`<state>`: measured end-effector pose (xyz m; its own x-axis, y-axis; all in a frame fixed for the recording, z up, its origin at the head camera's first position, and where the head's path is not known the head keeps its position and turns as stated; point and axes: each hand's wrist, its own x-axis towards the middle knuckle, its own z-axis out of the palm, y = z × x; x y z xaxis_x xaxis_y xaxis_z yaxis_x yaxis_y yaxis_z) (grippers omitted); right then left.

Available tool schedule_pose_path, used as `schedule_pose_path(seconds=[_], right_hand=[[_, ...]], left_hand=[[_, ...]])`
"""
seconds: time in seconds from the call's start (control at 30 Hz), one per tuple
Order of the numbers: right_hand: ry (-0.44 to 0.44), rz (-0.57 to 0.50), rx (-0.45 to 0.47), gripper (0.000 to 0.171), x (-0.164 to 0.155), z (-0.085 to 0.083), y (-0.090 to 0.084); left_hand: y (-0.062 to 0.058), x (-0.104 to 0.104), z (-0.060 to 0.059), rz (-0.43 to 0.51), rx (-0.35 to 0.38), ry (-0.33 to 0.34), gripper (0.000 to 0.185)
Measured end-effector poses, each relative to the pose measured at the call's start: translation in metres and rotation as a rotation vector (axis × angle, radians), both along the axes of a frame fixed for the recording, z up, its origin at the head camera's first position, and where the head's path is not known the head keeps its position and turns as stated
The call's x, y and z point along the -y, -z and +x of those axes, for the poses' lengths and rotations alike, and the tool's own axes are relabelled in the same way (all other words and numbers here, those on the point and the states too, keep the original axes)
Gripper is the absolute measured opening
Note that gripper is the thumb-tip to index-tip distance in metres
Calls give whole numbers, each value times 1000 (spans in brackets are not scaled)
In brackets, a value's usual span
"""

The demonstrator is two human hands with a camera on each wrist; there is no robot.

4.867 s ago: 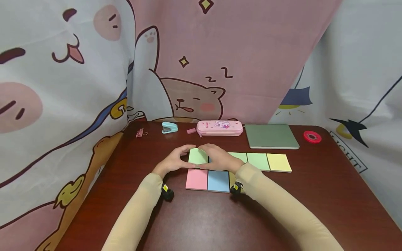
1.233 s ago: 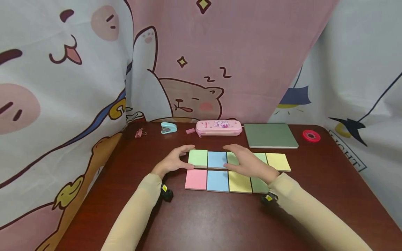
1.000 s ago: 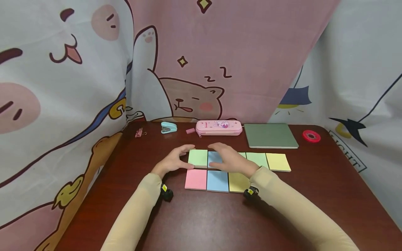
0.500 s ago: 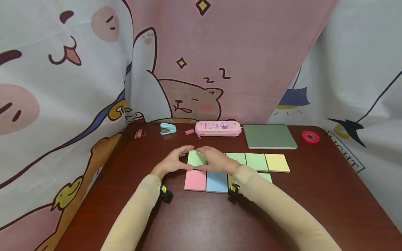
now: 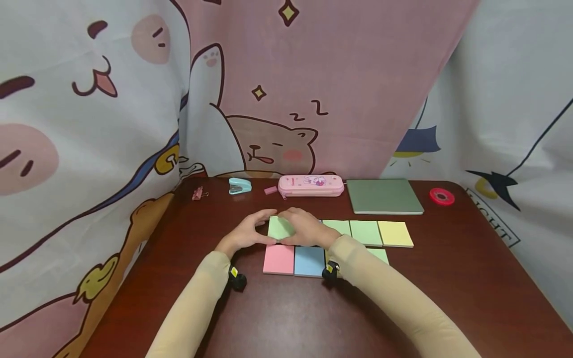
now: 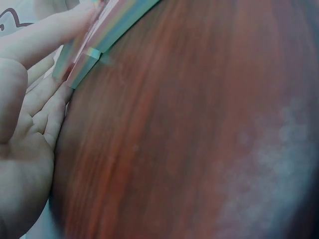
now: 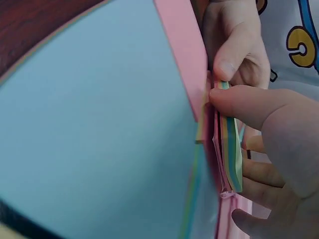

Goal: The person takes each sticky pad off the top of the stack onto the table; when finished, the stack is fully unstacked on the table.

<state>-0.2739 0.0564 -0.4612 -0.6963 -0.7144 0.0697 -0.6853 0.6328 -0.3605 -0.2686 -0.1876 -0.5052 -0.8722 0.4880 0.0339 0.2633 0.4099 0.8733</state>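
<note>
Sticky note pads lie in two rows on the table. My left hand (image 5: 245, 231) holds the left side of the green-topped pad (image 5: 280, 228) at the left end of the back row, thumb at its front edge. Across from it, my right hand (image 5: 306, 228) grips the same pad, thumb in front and fingertips behind. In the right wrist view both thumbs meet the layered edge of this pad (image 7: 232, 154). A pink pad (image 5: 278, 259) and a blue pad (image 5: 309, 261) lie in front. My right hand and sleeve hide most of two pads.
Further right in the back row are two green pads (image 5: 364, 232) and a yellow pad (image 5: 396, 234). Along the far edge lie a pink binder clip (image 5: 198, 193), a blue stapler (image 5: 239, 186), a pink pencil case (image 5: 311, 186), a green notebook (image 5: 385, 197) and a red tape roll (image 5: 441, 196).
My right hand has moved left, from over the pads in the middle of the back row, and closed on the leftmost green pad. My left hand has stayed at that pad.
</note>
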Motion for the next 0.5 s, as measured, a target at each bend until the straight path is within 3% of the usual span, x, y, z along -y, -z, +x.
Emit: schedule_pose_path(seconds=[0.23, 0.5], right_hand=[[21, -50, -33, 77, -29, 8, -13], [64, -160, -43, 75, -110, 28, -29]], left_hand=[[-1, -1, 0, 5, 1, -7, 93], [2, -1, -1, -11, -27, -1, 89]])
